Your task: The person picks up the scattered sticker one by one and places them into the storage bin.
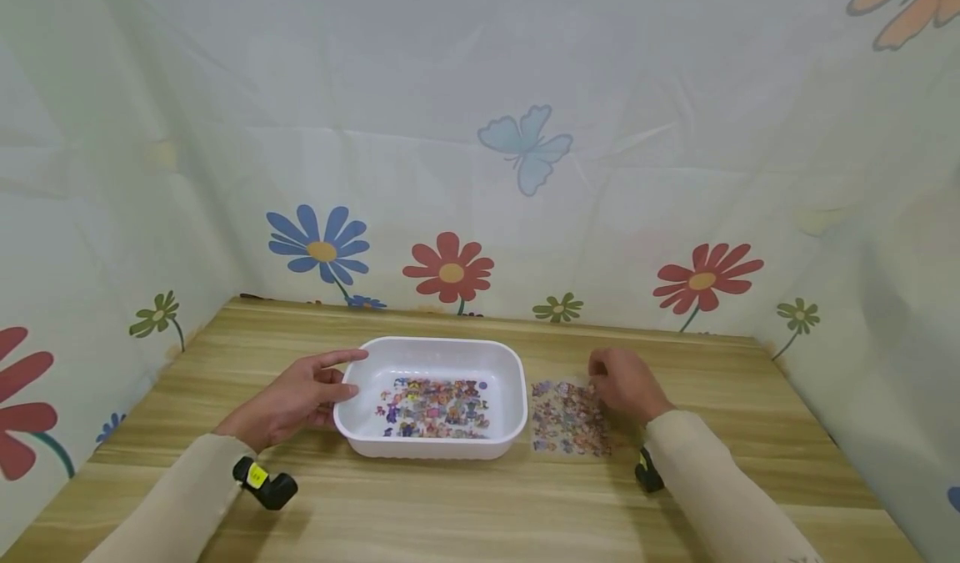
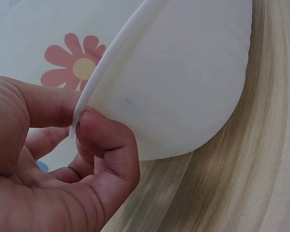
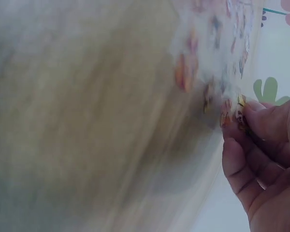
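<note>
A white plastic tub [image 1: 431,449] stands on the table, with colourful cartoon stickers [image 1: 442,409] lying flat on its bottom. My left hand [image 1: 300,392] pinches the tub's left rim between thumb and fingers; the left wrist view shows the rim [image 2: 94,82] caught there. Just right of the tub is a clear sheet of small cartoon stickers [image 1: 562,419]. At its far right corner my right hand [image 1: 628,384] pinches the sheet between thumb and forefinger, seen close in the right wrist view, where the sheet [image 3: 212,58] is partly blurred.
The wood-grain table [image 1: 465,513] runs back to a pale curtain [image 1: 420,129] printed with flowers and a butterfly. The same cloth hangs at the left and right sides. A dark wrist device [image 1: 266,484] is strapped below the left hand, another [image 1: 648,470] below the right.
</note>
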Demonstrator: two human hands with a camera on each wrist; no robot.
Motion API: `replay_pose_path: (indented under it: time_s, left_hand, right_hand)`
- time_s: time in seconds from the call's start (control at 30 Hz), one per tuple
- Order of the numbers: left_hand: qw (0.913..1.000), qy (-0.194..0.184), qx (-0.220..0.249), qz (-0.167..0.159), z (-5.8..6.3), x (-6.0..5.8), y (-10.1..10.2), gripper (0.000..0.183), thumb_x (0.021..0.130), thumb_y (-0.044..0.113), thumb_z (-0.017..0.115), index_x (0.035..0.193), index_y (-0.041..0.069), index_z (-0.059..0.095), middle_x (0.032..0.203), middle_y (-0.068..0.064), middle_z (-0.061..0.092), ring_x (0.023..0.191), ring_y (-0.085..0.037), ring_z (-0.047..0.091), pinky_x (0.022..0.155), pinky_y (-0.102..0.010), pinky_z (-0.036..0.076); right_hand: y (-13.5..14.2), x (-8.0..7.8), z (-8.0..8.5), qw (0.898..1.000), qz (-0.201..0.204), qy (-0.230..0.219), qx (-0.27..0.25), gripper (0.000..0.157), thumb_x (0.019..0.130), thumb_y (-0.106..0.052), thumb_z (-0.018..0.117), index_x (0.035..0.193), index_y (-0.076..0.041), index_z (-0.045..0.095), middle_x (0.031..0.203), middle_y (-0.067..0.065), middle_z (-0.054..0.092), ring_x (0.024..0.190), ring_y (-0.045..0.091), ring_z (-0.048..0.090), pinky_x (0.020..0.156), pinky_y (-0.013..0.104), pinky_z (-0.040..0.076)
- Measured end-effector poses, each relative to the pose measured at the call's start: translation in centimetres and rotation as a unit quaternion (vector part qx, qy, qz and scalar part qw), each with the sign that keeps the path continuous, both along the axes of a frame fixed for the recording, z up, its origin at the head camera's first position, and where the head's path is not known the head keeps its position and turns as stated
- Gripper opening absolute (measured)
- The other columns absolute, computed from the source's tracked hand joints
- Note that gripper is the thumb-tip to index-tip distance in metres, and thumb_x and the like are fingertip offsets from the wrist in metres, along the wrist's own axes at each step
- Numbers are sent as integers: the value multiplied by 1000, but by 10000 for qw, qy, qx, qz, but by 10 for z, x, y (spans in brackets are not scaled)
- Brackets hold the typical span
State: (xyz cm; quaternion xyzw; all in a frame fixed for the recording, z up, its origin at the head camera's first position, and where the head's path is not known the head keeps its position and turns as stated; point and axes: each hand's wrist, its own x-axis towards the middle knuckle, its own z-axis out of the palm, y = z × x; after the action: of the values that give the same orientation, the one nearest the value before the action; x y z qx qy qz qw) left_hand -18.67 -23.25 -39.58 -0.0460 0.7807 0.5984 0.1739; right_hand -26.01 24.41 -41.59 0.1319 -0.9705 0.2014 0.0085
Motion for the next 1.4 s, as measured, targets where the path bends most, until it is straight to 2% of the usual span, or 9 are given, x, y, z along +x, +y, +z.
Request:
replay_pose_path:
  time_s: [0.1, 0.2, 0.53, 0.9, 1.17, 1.4]
  left_hand:
    - [10000, 2, -2, -14, 0, 1, -1, 68, 101, 10, 67, 162, 16, 38, 121, -16, 54, 96, -28, 64, 74, -34, 61]
    - [10000, 3, -8, 7, -1, 1, -1, 68, 101, 10, 67, 162, 16, 38, 120, -16, 54, 96, -27, 64, 73, -34, 61]
    - [10000, -40, 53, 23, 0, 0, 0, 66, 101, 10, 67, 161, 18, 41, 121, -16, 53, 97, -27, 64, 75, -34, 61]
    - [10000, -39, 62, 3, 1, 0, 1, 68, 101, 10, 68, 162, 17, 38, 124, -17, 51, 98, -28, 64, 76, -35, 62]
    - [10000, -7, 39, -2, 0, 0, 0, 68, 101, 9, 66, 162, 17, 38, 124, -17, 51, 98, -28, 64, 75, -35, 61]
    - [10000, -3, 28, -4, -1, 0, 0, 67, 101, 8, 66, 162, 16, 38, 123, -17, 52, 97, -27, 64, 75, -35, 61]
  right_hand:
    - [3, 0, 0, 9997, 163, 146, -111, 13, 93, 0, 66, 91, -6, 77, 90, 8, 73, 84, 22, 66, 76, 42, 59]
    - [5, 0, 1, 9986, 323, 234, -337, 15, 92, 1, 66, 96, -2, 79, 95, 12, 77, 88, 25, 70, 81, 45, 61]
    - [10, -1, 1, 9942, 259, -205, -1022, 16, 93, 4, 64, 98, 0, 79, 96, 14, 77, 81, 18, 65, 70, 31, 55]
    - [9, 0, 8, 9892, -18, -703, -1285, 18, 96, 3, 62, 103, 0, 78, 101, 15, 76, 84, 19, 65, 72, 31, 56]
    - [11, -3, 8, 9888, 99, -568, -1378, 18, 93, 6, 63, 100, 1, 79, 98, 15, 77, 84, 19, 66, 75, 32, 56]
    - [12, -5, 11, 9867, 231, -642, -1473, 18, 95, 5, 62, 100, 2, 79, 96, 15, 77, 77, 16, 64, 69, 29, 53]
